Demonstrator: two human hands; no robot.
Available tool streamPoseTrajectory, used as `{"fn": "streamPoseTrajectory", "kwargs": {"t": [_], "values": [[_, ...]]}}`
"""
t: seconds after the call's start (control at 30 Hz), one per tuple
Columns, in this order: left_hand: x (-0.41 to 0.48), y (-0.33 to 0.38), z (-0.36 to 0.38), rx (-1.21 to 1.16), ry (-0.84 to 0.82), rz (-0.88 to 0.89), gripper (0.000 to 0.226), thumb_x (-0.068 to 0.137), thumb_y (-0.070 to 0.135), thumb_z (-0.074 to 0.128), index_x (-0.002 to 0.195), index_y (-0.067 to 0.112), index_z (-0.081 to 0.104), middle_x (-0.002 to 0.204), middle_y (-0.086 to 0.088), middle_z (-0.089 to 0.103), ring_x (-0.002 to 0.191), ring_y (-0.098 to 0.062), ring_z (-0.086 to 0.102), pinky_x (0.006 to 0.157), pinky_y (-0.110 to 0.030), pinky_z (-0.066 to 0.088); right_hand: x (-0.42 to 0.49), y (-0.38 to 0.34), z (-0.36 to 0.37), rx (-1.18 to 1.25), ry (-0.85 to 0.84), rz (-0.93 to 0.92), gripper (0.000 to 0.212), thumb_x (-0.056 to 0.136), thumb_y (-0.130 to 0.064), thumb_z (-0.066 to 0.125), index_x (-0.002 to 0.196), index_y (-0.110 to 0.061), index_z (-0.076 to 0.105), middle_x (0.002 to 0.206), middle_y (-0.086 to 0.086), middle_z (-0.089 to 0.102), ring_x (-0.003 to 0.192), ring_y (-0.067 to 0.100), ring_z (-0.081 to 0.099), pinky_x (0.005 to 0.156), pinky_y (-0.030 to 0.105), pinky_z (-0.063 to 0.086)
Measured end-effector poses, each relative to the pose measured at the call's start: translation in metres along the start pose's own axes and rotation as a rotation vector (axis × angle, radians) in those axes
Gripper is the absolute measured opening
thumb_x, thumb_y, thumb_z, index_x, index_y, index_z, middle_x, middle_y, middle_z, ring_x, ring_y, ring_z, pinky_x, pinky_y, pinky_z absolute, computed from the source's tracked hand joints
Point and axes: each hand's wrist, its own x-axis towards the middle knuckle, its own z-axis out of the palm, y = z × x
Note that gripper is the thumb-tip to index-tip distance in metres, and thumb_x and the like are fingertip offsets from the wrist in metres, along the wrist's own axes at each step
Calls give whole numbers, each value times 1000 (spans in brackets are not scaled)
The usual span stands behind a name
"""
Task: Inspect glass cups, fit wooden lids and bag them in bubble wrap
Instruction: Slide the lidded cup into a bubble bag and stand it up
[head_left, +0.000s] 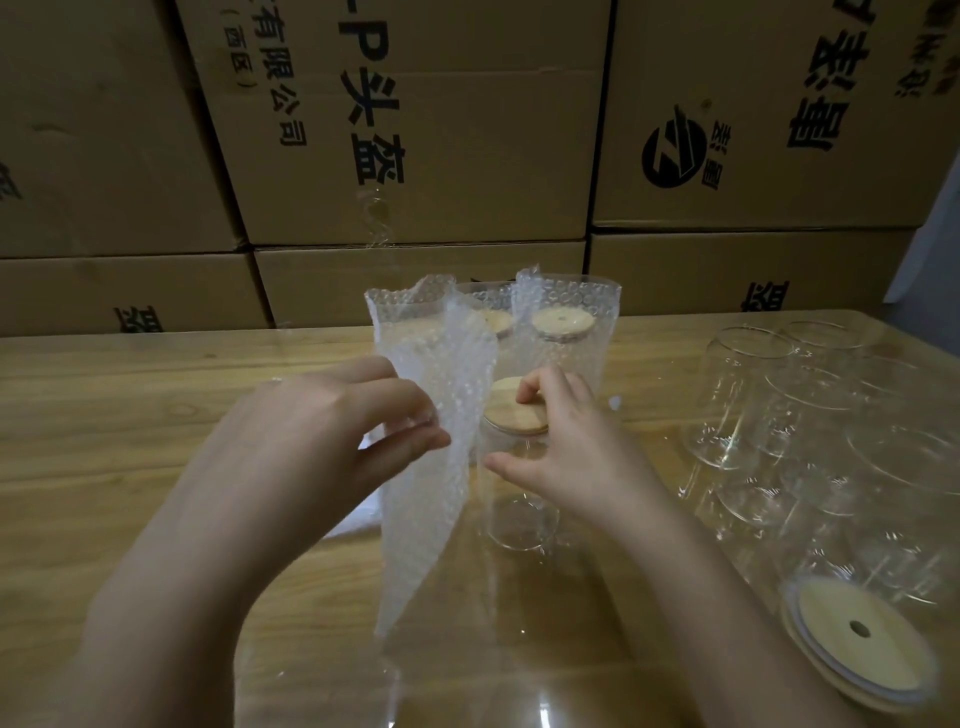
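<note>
My left hand (332, 415) pinches one edge of an empty bubble wrap bag (436, 467) between thumb and fingertips, holding it upright just left of the glass cup (519, 499). My right hand (566, 447) curls over that cup, fingertips on its wooden lid (511, 415) and thumb against the glass. The cup stands on the table (130, 415) with its lid seated, so I judge this is the bagging step. Next the bag's mouth must be spread, then the cup slid in without knocking the lid. Two bagged cups (561, 332) stand beyond; bare cups (779, 415) wait right, spare lids (857, 639) near right.
</note>
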Motion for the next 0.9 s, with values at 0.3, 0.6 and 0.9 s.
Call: {"fn": "streamPoseTrajectory", "kwargs": {"t": [0.3, 0.6, 0.9], "values": [[2, -2, 7, 58, 16, 18, 45, 85, 45, 38, 85, 17, 73, 74, 2, 62, 54, -20, 58, 42, -36, 50, -7, -12, -38, 466, 623, 7, 53, 71, -47, 77, 101, -38, 35, 115, -9, 48, 93, 1, 54, 64, 13, 46], [6, 3, 17, 145, 36, 116, 12, 81, 27, 65, 79, 18, 73, 81, 0, 53, 67, -21, 49, 48, -32, 41, -21, -29, -75, 1399, 667, -63, 56, 71, -43, 78, 108, -21, 43, 119, 4, 60, 108, 22, 66, 85, 38, 57], [5, 0, 17, 123, 18, 77, 6, 73, 18, 77, 78, 17, 74, 90, -4, 57, 69, -21, 58, 50, -28, 42, -20, -20, -71, 969, 576, -75, 49, 66, -48, 78, 101, -35, 46, 98, -8, 59, 93, 15, 64, 78, 21, 52]]}}
